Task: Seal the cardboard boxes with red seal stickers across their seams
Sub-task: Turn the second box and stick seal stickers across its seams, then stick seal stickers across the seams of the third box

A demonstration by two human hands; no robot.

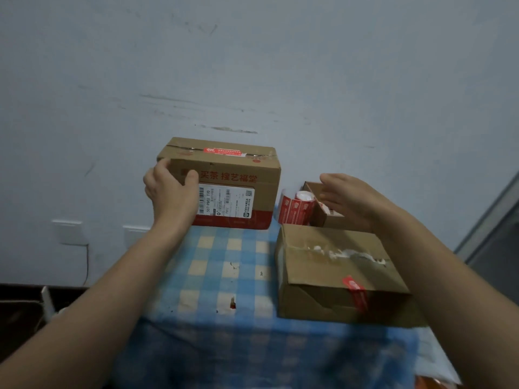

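From the head view, the left hand (pixel 168 189) gripped the near left corner of the sealed box (pixel 224 181) at the table's (pixel 213 265) far edge; the right hand (pixel 348 200) hovered spread above the sticker roll (pixel 295 209), holding nothing

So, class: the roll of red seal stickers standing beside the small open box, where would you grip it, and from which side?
Grip the sticker roll by its round outer face, coming from above. It stands upright on the checked table, wedged between the large labelled box and the small open box, so its sides look blocked; only the top seems free. The open right hand is nearest.
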